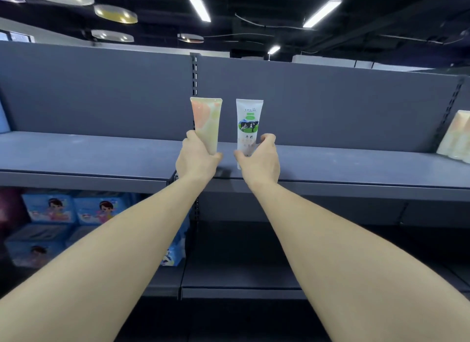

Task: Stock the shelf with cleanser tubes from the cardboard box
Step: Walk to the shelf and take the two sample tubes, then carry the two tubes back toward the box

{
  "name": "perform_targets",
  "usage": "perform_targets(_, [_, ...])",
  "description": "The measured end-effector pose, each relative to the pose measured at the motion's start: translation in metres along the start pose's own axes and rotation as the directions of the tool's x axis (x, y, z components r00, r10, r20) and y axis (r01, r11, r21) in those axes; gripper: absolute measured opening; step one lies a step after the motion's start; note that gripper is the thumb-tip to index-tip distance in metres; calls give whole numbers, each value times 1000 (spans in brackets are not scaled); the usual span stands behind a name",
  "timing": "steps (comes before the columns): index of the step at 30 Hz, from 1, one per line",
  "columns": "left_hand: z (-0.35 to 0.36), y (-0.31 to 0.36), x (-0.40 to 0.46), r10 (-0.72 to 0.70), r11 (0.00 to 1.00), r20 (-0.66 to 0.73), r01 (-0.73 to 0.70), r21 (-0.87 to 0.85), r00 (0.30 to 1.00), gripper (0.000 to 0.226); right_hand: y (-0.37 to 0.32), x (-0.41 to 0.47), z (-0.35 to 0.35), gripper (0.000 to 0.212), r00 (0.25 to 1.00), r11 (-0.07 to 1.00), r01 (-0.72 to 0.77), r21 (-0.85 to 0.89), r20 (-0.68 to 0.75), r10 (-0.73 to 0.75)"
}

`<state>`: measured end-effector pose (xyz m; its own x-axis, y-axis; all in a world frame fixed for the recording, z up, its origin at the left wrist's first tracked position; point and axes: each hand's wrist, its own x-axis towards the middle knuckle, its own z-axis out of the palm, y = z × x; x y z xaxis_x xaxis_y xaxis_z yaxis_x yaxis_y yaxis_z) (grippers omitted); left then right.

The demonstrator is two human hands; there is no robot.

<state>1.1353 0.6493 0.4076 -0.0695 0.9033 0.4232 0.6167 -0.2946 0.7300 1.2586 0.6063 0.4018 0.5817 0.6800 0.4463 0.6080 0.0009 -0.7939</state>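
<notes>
Left hand [197, 161]: raised at arm's length, fingers curled round the lower end of a peach-and-cream tube [206, 124], held upright.
Right hand [259, 159]: raised level with the left, thumb and fingers pinching the lower part of a white tube [248, 128] with a green label and a cow picture, also upright.
Hands: apart, side by side, a narrow gap between the two tubes.
Shelf [89, 156]: grey board directly behind and just below both hands; whether the tube bases touch it cannot be told.
More tubes [455, 138]: pale cluster standing on the same shelf, far to the right of the right hand, cut by the frame edge.
Blue packs [73, 206]: stacked on the lower level, below and to the left of the left hand.
Cardboard box: out of view.
Overhead: strip lights [201, 9] on a dark ceiling.
</notes>
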Motion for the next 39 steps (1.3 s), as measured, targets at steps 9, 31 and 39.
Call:
perform_targets(9, [3,-1,-2,15,1000,-37,-16,-27,999,51,5,2,3,38,999,997,39,-69,-4,-39])
perform_targets(31, [96,141,-155,362,920,355,-268,-287,862,47,128,-86,-239,37,839,913,-361,-187,-493,231])
perform_targets(39, [188,172,-311,471,882,648,-337,-329,599,49,245,-196,-348,43,588,731,-679,-74,-650,481])
